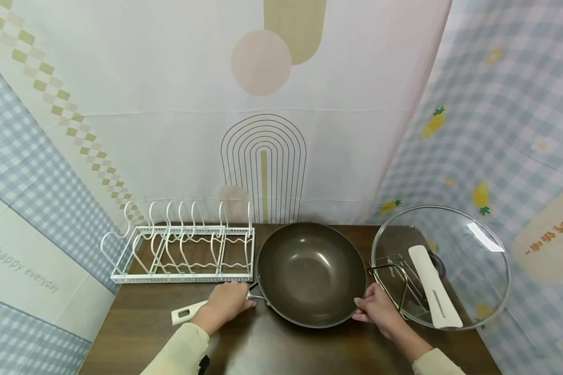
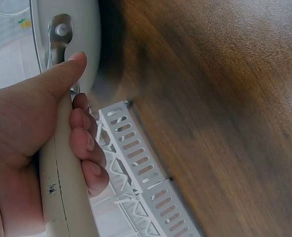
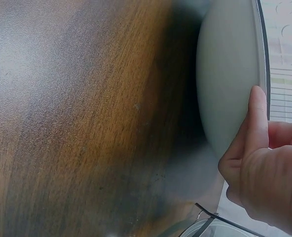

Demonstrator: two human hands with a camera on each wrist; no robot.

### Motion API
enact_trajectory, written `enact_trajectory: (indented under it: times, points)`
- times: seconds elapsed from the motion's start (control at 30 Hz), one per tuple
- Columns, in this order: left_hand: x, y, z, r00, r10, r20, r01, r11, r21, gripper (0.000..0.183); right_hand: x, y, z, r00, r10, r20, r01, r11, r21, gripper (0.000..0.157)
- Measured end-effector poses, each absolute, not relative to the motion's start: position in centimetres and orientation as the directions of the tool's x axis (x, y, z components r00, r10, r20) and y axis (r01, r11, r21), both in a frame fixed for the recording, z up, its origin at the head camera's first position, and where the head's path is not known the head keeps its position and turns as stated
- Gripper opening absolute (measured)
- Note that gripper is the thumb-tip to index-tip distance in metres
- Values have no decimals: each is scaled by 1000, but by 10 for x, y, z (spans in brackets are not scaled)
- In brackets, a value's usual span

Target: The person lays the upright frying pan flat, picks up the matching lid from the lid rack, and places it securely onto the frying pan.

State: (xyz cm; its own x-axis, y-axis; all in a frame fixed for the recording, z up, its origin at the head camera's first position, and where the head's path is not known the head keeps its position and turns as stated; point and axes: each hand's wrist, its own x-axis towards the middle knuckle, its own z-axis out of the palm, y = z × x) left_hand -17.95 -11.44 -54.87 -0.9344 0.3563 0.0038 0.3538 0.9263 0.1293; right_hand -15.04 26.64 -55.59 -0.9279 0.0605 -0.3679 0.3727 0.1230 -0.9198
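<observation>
A dark wok [image 1: 311,276] with a pale outer wall [image 3: 227,74] is at the middle of the wooden table, its inside facing up. My left hand [image 1: 228,302] grips its cream handle [image 2: 62,182], fingers wrapped round it and thumb lying along it toward the metal bracket [image 2: 60,32]. At the opposite side, my right hand [image 1: 377,308] pinches the rim, the thumb near the top edge and the other fingers against the outer wall. Nothing lies inside the wok.
Left of the wok stands a white wire rack [image 1: 183,255] with several upright loops. To the right, a large glass lid [image 1: 478,271] with a cream handle [image 1: 435,286] leans in a dark wire stand [image 1: 405,291]. Patterned cloths [image 1: 192,78] hang behind the wooden table [image 1: 281,354].
</observation>
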Motion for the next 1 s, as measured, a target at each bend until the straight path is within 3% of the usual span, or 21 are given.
enact_trajectory:
  times: [1.0]
  points:
    - [-192,-120,-544,-922,384,-60,369,914,171,40,-140,260,-553,-920,37,-391,392,77,-917,28]
